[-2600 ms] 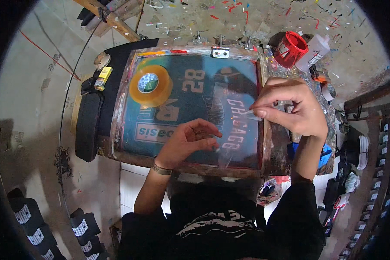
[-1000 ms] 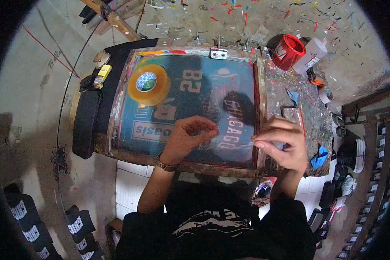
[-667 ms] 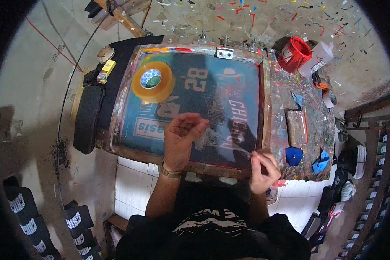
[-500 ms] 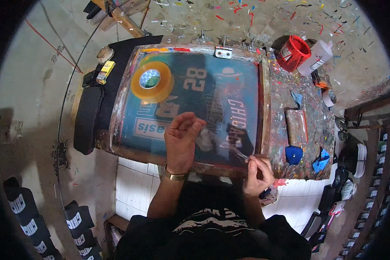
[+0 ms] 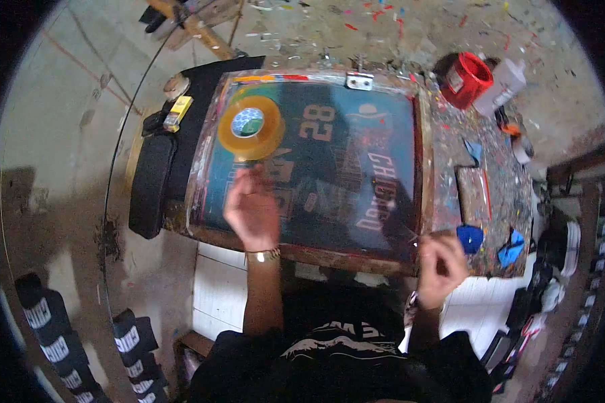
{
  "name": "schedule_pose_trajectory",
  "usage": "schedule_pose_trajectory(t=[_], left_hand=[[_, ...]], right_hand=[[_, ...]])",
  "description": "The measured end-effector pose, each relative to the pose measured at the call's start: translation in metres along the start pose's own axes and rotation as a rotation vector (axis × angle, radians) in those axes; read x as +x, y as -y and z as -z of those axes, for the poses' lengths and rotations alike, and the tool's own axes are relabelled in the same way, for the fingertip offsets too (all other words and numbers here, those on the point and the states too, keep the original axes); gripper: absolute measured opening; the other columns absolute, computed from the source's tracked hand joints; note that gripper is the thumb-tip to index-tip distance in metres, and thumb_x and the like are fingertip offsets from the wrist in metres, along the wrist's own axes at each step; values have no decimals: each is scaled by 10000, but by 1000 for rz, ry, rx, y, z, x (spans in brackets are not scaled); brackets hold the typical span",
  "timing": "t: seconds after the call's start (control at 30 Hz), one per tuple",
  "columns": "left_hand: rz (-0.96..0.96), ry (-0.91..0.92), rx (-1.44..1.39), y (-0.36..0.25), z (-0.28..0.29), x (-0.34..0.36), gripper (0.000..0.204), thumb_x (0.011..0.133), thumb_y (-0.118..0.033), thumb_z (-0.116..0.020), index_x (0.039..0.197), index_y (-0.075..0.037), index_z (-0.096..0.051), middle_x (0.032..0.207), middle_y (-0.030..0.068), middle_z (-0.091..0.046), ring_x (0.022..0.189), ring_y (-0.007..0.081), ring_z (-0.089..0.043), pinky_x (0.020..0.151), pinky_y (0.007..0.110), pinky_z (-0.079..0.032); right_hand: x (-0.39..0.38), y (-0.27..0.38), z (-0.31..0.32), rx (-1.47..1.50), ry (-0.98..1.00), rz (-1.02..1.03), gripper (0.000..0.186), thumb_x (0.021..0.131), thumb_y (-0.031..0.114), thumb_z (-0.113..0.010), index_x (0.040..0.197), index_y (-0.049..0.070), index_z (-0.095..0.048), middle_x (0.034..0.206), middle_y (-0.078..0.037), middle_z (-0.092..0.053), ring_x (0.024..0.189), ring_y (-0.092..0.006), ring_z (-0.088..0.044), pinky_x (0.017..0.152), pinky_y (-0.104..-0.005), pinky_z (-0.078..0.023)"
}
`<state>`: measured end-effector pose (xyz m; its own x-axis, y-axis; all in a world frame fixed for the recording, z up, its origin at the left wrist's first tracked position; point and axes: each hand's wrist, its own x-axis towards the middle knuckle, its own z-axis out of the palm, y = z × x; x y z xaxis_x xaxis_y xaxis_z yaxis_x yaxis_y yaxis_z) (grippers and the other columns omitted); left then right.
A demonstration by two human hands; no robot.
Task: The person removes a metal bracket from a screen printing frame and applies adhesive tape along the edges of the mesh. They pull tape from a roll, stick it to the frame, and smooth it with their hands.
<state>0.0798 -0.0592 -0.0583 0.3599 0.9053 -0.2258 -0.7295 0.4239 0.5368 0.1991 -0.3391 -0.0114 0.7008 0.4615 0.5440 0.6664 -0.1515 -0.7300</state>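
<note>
My left hand [image 5: 252, 208], blurred, hovers open over the left part of the framed print screen [image 5: 421, 148], just below a yellowish roll of clear tape [image 5: 265, 138]. Nothing shows in that hand. My right hand [image 5: 440, 265] is at the screen's lower right corner, thumb and finger pinched on a thin clear tape strip [image 5: 415, 236]. The teal mesh carries pale lettering and graphics; a faint clear patch lies across its lower middle. A metal hinge clamp [image 5: 359, 80] sits on the far edge.
The paint-spattered bench [image 5: 447, 127] holds a red bucket [image 5: 470, 80], translucent bottle [image 5: 501, 87], blue scraps [image 5: 469, 238] and small tools. A black pad [image 5: 151, 188] and yellow box [image 5: 178, 114] sit left. Dark printed pieces [image 5: 60, 349] are at lower left.
My left hand has moved left, away from the middle of the screen, and opened. My right hand has moved down toward the near right corner, still pinching the clear strip.
</note>
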Motion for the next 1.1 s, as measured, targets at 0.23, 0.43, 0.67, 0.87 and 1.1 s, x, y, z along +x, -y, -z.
schedule_pose_trajectory(t=[0.23, 0.43, 0.67, 0.87, 1.1], left_hand=[[-245, 1255, 809, 36, -50, -44, 853, 765, -414, -878, 1409, -1, -501, 1427, 202, -532, 1321, 315, -538, 1076, 495, -449], [764, 1210, 459, 46, -51, -66, 475, 952, -51, -683, 1390, 21, -516, 1210, 224, -697, 1135, 308, -690, 974, 428, -557], [681, 899, 681, 14, -5, -59, 294, 1041, -69, -553, 1323, 13, -549, 1200, 249, -697, 1095, 304, -713, 913, 413, -608], [588, 652, 974, 9, 9, -67, 287, 1059, -141, -561, 1296, 18, -589, 1195, 174, -712, 1061, 217, -712, 864, 328, -588], [253, 613, 1599, 12, 13, -63, 232, 972, -226, -710, 1025, -7, -766, 903, 106, -762, 808, 150, -709, 738, 305, -548]], right_hand=[[133, 30, 23, 91, 774, 470, 154, 776, 95, -791, 905, 16, -764, 852, -119, -686, 760, -252, -646, 705, -364, -504], [210, 28, -14, 78, 804, 583, 127, 853, 82, -710, 937, -9, -740, 854, -128, -715, 767, -240, -688, 707, -344, -544], [260, -48, -61, 268, 897, 191, 176, 939, 103, -661, 1046, -13, -738, 871, -49, -744, 757, -127, -677, 660, -280, -534], [255, -122, -126, 388, 1077, -31, 210, 959, 173, -663, 1066, 18, -755, 895, -5, -742, 760, -90, -659, 649, -255, -517], [241, -172, -157, 364, 1260, -117, 266, 961, 233, -662, 1134, 53, -754, 929, 7, -746, 828, -86, -661, 664, -273, -516]])
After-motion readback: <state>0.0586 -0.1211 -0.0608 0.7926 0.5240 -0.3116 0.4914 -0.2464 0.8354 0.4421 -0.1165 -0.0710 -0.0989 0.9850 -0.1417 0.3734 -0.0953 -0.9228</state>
